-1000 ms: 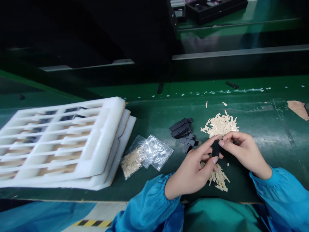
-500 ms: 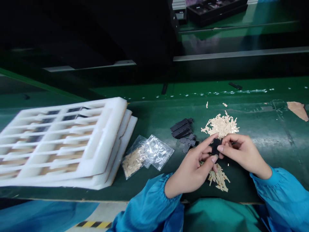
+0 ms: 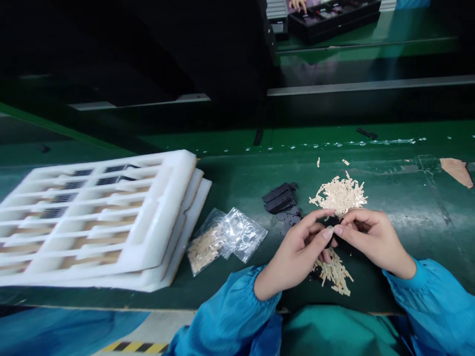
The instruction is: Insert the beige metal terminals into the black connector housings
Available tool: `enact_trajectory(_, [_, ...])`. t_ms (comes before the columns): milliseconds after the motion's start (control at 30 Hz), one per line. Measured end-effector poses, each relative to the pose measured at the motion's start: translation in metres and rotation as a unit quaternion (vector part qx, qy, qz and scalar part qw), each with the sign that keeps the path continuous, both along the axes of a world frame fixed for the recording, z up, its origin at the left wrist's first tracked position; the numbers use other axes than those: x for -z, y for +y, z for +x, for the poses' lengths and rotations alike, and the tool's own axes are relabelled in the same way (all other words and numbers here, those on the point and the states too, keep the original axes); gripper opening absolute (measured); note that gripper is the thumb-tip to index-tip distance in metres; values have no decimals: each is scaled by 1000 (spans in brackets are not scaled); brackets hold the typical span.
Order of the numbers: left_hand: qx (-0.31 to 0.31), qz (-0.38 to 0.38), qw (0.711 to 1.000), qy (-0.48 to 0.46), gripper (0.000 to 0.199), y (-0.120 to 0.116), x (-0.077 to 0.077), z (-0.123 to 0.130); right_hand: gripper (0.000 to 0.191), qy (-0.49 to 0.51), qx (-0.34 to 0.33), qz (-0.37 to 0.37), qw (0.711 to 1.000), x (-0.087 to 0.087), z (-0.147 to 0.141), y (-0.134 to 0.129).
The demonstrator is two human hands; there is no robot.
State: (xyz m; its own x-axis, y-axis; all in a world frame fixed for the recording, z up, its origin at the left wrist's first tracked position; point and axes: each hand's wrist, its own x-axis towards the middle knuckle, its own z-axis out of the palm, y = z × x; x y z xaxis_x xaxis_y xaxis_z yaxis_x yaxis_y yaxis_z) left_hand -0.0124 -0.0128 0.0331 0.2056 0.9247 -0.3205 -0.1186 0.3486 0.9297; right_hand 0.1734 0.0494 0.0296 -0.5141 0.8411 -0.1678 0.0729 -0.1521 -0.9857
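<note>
Between my fingertips is a small black plate (image 3: 331, 236), mostly covered by the fingers. My left hand (image 3: 299, 252) grips it from the left, thumb on top and index finger stretched along the far side. My right hand (image 3: 369, 237) pinches at its right edge, thumb tip touching the left thumb tip. Just beyond the hands lies a heap of small cream-coloured pieces (image 3: 339, 193). A second pile of cream strips (image 3: 337, 277) shows below the hands, on the near side. Left of them, dark flat plates with small holes (image 3: 280, 198) lie stacked loosely.
White foam trays (image 3: 148, 217) with slots, some holding dark comb-like parts, are stacked at the left. Clear plastic bags (image 3: 243, 232), one with cream pieces inside, lie beside them. A brown scrap (image 3: 457, 171) is at the right. Across the bench, another person's hand (image 3: 298, 5) is above a black tray (image 3: 334, 22).
The black plate has tilted and is more hidden by my fingers. My thumbs have come together over it. At the far bench another person's hand has appeared over the black tray.
</note>
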Motion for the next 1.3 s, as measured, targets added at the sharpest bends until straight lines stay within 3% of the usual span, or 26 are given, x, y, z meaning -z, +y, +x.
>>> enact_trajectory(133, [9, -39, 999, -26, 49, 3, 4, 3, 25, -11, 16, 42, 999, 3, 0, 0])
enact_trajectory(333, [20, -133, 978, -162, 46, 4, 8, 3, 32, 9, -34, -24, 999, 12, 3, 7])
enact_trajectory(600, [52, -148, 971, -182, 47, 6, 7, -2, 36, 15, -60, -27, 998, 7, 2, 5])
enact_trajectory(767, [46, -163, 964, -204, 41, 9, 5, -6, 27, -11, 13, 20, 1000, 3, 9, 9])
enact_trajectory(900, [56, -162, 963, -209, 41, 9, 7, -5, 20, -1, 28, 45, 999, 0, 11, 9])
enact_trajectory(1300, [92, -174, 956, -218, 42, 8, 9, -7, 35, 0, 19, 47, 999, -2, 8, 8])
